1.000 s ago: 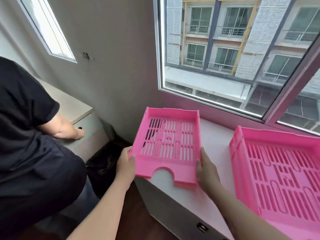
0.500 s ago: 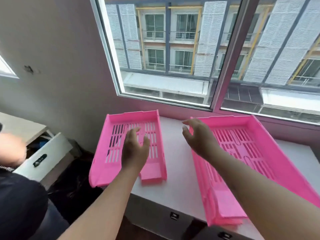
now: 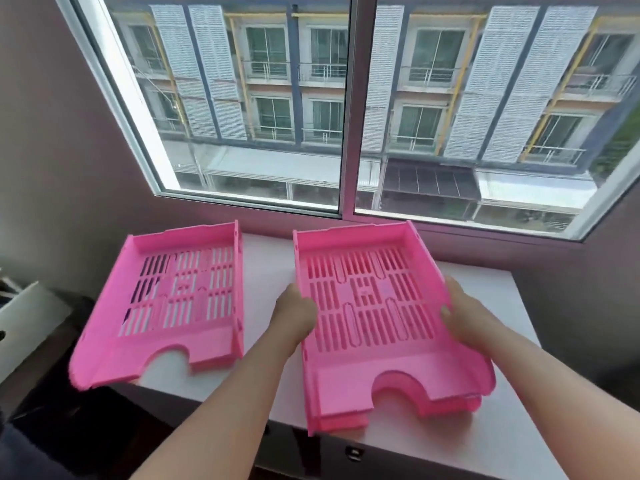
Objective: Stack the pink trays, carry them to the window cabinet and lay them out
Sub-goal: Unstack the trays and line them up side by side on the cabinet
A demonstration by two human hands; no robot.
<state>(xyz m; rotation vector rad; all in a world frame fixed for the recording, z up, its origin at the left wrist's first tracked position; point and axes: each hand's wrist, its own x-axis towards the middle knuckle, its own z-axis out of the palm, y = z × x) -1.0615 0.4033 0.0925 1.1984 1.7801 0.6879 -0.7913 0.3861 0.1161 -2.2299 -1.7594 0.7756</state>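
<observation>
A single pink slotted tray [image 3: 173, 299] lies on the left part of the white window cabinet top [image 3: 485, 427], its front left corner hanging over the edge. To its right is a stack of pink trays [image 3: 374, 306]; the top one sits slightly lifted and skewed over the ones below. My left hand [image 3: 294, 315] grips the stack's left wall. My right hand [image 3: 462, 311] grips its right wall.
The window [image 3: 346, 109] runs right behind the cabinet, with a dark wall [image 3: 62, 168] to the left. A white open drawer [image 3: 24, 323] juts out at the far left, above dark floor. Small cabinet handles [image 3: 353, 453] show on the front below.
My hands let go of the left tray, crossed to the right, and now grip both sides of the stack. The view turned right, so the other person is out of sight.
</observation>
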